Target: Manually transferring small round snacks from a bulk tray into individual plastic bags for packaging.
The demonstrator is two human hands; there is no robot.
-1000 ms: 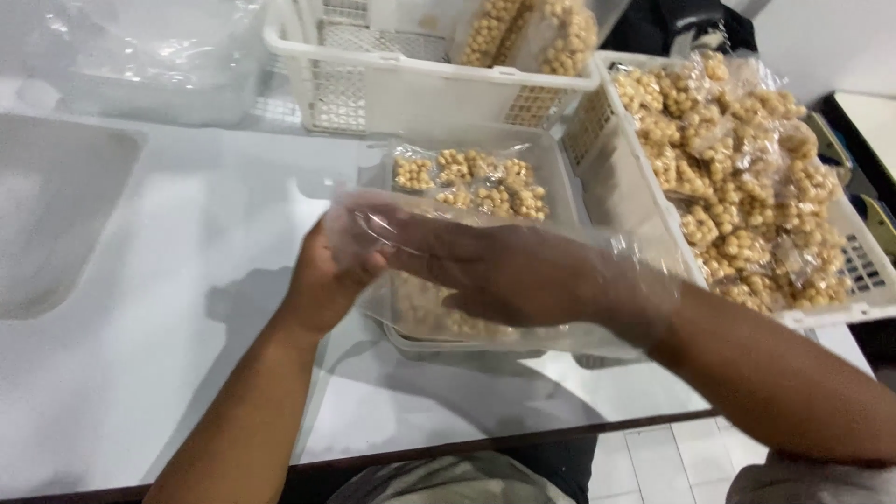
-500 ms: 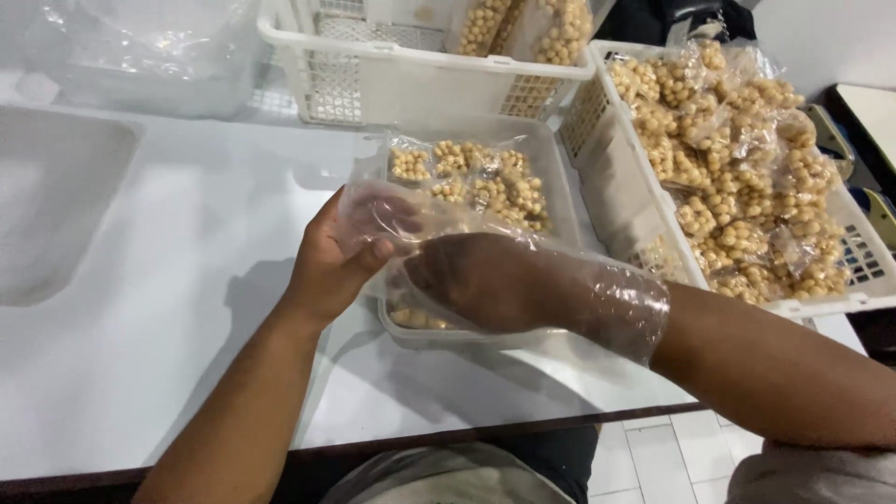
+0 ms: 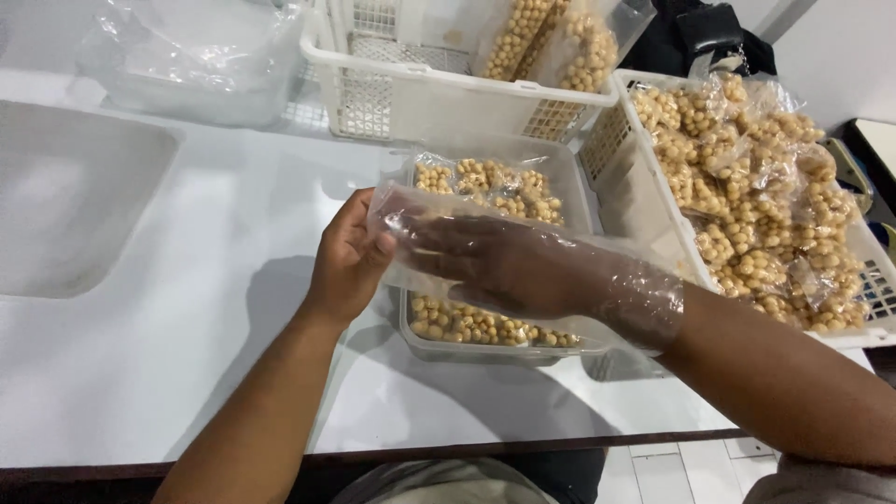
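My right hand (image 3: 504,266) lies flat with fingers stretched out inside a thin clear plastic glove (image 3: 639,303) that reaches past the wrist. My left hand (image 3: 345,261) pinches the glove's loose end at the right fingertips. Both hands hover over a clear plastic tray (image 3: 425,347) on the white table, filled with small round beige snack balls (image 3: 485,177). The right hand covers the tray's middle.
A white slotted basket (image 3: 611,149) at the right holds several clear bags of the same snack balls (image 3: 756,187). Another white basket (image 3: 420,84) stands behind the tray. A heap of clear plastic (image 3: 196,56) lies at the back left. A shallow recess (image 3: 65,196) is at the left.
The right hand has slid further left into the plastic glove and flattened out. The left hand keeps its grip on the glove's end and has shifted slightly up.
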